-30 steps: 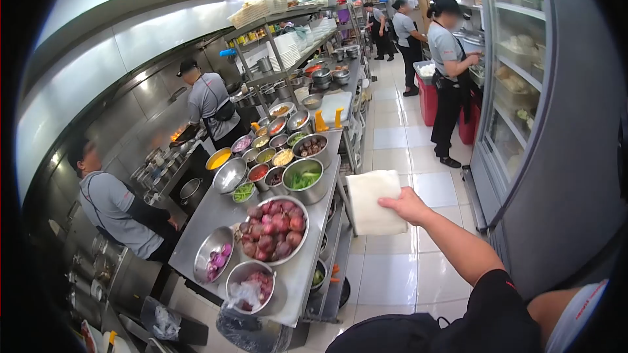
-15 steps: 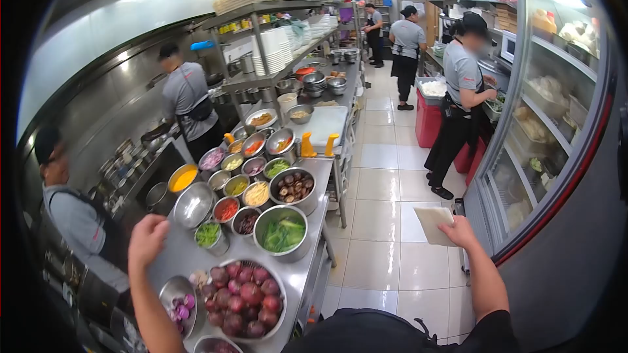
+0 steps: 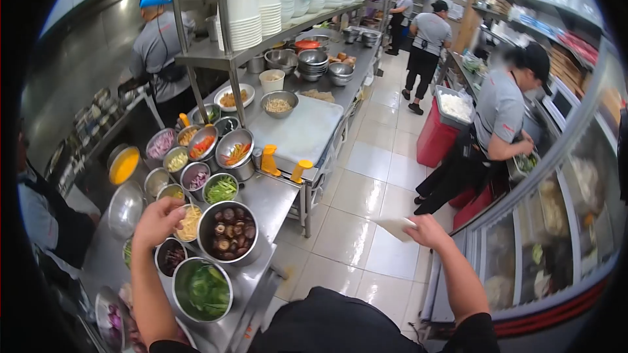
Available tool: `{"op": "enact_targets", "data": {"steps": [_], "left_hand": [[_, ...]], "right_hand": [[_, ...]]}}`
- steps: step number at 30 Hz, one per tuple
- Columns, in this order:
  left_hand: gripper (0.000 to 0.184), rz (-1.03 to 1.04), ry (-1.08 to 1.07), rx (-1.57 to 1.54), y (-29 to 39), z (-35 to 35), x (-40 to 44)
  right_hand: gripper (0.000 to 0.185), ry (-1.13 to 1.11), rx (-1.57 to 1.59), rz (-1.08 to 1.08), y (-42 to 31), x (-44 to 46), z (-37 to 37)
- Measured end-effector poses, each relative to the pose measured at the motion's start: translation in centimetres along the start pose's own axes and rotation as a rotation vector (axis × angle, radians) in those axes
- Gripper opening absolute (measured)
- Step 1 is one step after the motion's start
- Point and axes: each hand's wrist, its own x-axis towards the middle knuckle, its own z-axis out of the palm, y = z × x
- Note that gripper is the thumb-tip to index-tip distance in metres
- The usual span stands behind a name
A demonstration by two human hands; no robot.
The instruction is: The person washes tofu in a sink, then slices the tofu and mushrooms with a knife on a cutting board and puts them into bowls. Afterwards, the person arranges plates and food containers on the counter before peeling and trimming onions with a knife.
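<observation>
My left hand [image 3: 159,222] hovers over the left counter with its fingers curled in, nothing seen in them. Just beside it, a bowl of pale yellow shreds [image 3: 189,223] is partly covered from view. Brown mushrooms [image 3: 227,232] fill a large steel pot to its right, and leafy greens [image 3: 204,289] lie in a pot nearer me. Over the aisle floor, my right hand [image 3: 425,230] grips one edge of a flat, pale, folded cloth or sheet [image 3: 394,227]; its exact kind is unclear.
A white cutting board [image 3: 294,132] with orange clamps lies beyond the small bowls. Steel shelving [image 3: 288,33] rises over the counter. On the right stands a glass-door fridge [image 3: 504,248]. One co-worker [image 3: 507,108] works beside it; others stand further down the aisle and at left.
The view has shifted forward and right along the counter. My left hand has come from near the empty steel bowl to the yellow shreds. The pale sheet now shows more edge-on in my right hand.
</observation>
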Motion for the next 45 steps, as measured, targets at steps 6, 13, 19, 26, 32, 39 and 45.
{"op": "enact_targets", "data": {"steps": [6, 13, 19, 26, 32, 39, 45], "left_hand": [[0.033, -0.088, 0.175, -0.359, -0.7, 1.3, -1.6], [0.038, 0.119, 0.181, -0.425, 4.3, 5.1, 6.3], [0.041, 0.098, 0.031, -0.347, 11.3, 9.9, 16.7], [0.043, -0.045, -0.144, 0.124, 18.0, 19.7, 23.4], [0.041, -0.379, -0.046, 0.638, 17.4, 29.7, 26.8], [0.031, -0.900, -0.028, 0.894, 15.9, 35.7, 30.0], [0.018, -1.106, 0.065, 0.959, 10.8, 37.8, 30.6]], "right_hand": [[0.024, 0.016, 0.089, -0.341, -2.3, 22.0, -2.8], [0.024, 0.093, -0.015, -0.510, -3.6, 42.0, -1.7], [0.038, 0.232, -0.308, -0.736, -3.3, 50.3, 4.6], [0.050, -0.197, 0.083, -0.788, 3.1, 58.9, 2.3], [0.031, 0.181, 0.053, -0.641, 8.5, 78.1, -2.7], [0.038, 0.228, -0.107, -0.798, 4.3, 86.3, -3.6], [0.063, -0.272, 0.043, -1.022, 0.8, 80.4, 0.3]]}}
